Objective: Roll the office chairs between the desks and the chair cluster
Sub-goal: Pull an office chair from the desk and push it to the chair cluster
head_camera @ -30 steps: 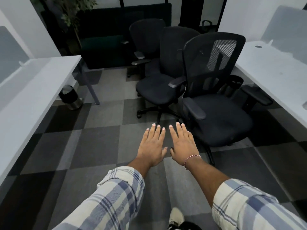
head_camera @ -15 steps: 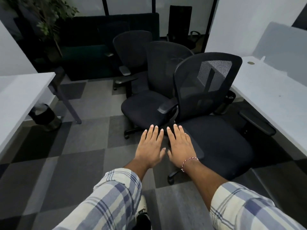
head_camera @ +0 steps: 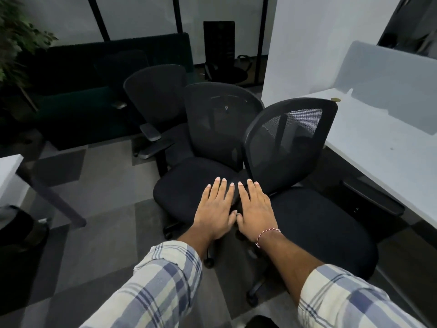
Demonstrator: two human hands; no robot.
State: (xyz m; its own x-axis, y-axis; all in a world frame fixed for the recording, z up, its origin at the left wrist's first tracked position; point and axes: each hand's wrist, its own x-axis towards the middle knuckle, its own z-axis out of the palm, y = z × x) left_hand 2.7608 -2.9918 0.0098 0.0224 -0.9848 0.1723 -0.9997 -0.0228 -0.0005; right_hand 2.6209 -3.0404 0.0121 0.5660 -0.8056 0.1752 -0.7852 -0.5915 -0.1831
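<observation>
Three black mesh-backed office chairs stand close together in front of me. The nearest chair (head_camera: 314, 228) is at the right, beside the white desk (head_camera: 387, 162). The middle chair (head_camera: 220, 119) sits just left of it, and the far chair (head_camera: 156, 91) is behind that. My left hand (head_camera: 216, 210) and my right hand (head_camera: 254, 209) are stretched out side by side, palms down, fingers straight, over the gap between the nearest and middle chairs' seats. Neither hand grips anything; whether they touch an armrest below is hidden.
A second white desk (head_camera: 9, 171) with a dark slanted leg stands at the left, a dark bin (head_camera: 21, 223) below it. A dark green sofa (head_camera: 78, 98) and a plant (head_camera: 14, 39) line the back. Grey checkered carpet (head_camera: 101, 233) lies open at the left.
I have moved closer to the chairs. My outstretched hands, earlier over the carpet, now hover over the seats of the nearest two chairs.
</observation>
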